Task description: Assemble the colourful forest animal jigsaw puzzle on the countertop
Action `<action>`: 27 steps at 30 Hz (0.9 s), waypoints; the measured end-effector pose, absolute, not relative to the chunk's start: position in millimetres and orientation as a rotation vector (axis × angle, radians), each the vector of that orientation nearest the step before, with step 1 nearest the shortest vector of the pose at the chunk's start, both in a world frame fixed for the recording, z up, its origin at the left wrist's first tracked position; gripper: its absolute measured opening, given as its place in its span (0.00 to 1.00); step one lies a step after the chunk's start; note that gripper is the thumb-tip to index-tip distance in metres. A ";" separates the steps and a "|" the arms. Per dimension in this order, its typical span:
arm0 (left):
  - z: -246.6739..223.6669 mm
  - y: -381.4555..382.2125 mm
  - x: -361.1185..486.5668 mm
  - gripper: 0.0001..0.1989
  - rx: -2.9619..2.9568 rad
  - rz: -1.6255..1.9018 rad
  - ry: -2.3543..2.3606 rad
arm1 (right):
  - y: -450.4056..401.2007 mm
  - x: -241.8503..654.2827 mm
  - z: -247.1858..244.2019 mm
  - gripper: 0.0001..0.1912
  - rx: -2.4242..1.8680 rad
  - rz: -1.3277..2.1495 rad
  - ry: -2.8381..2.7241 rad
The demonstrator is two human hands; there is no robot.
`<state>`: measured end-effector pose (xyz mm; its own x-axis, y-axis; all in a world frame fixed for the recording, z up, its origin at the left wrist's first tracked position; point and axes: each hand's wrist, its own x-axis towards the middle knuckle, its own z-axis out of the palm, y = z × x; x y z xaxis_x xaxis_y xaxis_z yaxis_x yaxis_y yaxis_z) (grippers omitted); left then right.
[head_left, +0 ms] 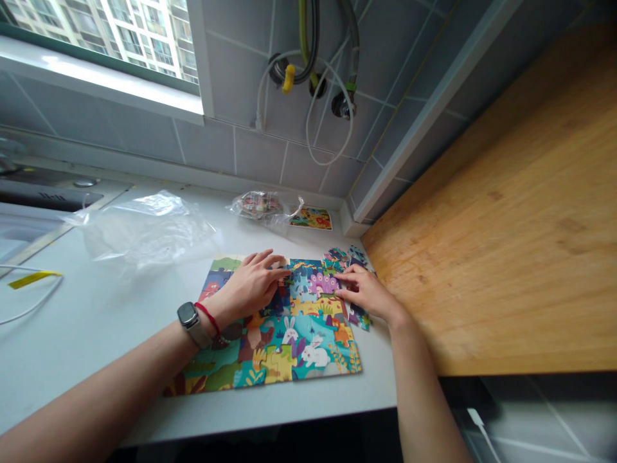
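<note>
A partly joined jigsaw puzzle (pixel 313 328) with rabbits and other animals lies on the white counter. My left hand (pixel 253 283) lies over its upper middle, fingers stretched out and pressing lightly on the pieces, hiding some of them. At the puzzle's right edge, my right hand (pixel 364 290) has thumb and fingertips on a puzzle piece (pixel 324 283) with a purple, fan-shaped figure. Loose puzzle pieces (pixel 337 258) are heaped just beyond the right hand, and a few more lie partly under it.
A crumpled clear plastic bag (pixel 149 228) lies at the left. Farther back are a smaller bag with pieces (pixel 263 204) and a picture card (pixel 312 218). A wooden panel (pixel 506 225) bounds the right side. Hoses (pixel 313 45) hang on the tiled wall; a white cable (pixel 43 299) lies far left.
</note>
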<state>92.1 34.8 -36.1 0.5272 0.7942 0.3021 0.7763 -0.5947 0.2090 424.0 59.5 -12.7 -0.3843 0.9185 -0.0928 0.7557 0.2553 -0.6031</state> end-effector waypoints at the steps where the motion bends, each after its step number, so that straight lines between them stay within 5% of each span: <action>1: -36.2 34.7 92.1 0.21 2.695 0.581 1.393 | 59.4 423.9 -12.7 0.23 -1.551 0.840 -2.251; 27: -42.5 32.7 95.7 0.21 2.671 0.572 1.437 | 56.6 418.6 -7.9 0.21 -1.533 0.784 -2.229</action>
